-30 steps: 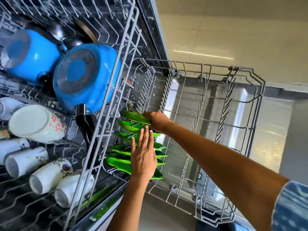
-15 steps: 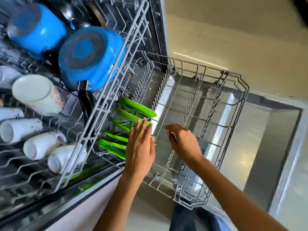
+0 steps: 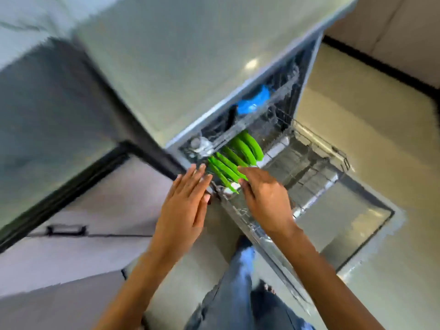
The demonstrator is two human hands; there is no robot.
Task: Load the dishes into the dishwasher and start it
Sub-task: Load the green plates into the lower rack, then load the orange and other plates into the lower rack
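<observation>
The frame is blurred by motion. Several green plates (image 3: 234, 157) stand on edge in the lower rack (image 3: 316, 160), which is pulled out over the open dishwasher door (image 3: 345, 234). A blue pot (image 3: 253, 102) shows in the upper rack, mostly pushed in under the counter. My left hand (image 3: 184, 206) hovers with straight fingers just left of the plates, holding nothing. My right hand (image 3: 264, 201) hangs with relaxed fingers over the near edge of the lower rack, its fingertips close to the nearest green plate; whether they touch it I cannot tell.
A grey countertop (image 3: 178, 58) spreads above the dishwasher. Cabinet fronts with a dark handle (image 3: 65, 229) lie to the left. My legs in jeans (image 3: 238, 294) stand on the pale tiled floor (image 3: 381, 129) beside the open door.
The view has pulled far back and up from the racks. Both hands have drawn back from the green plates to the rack's near edge. The upper rack now sits mostly inside the machine.
</observation>
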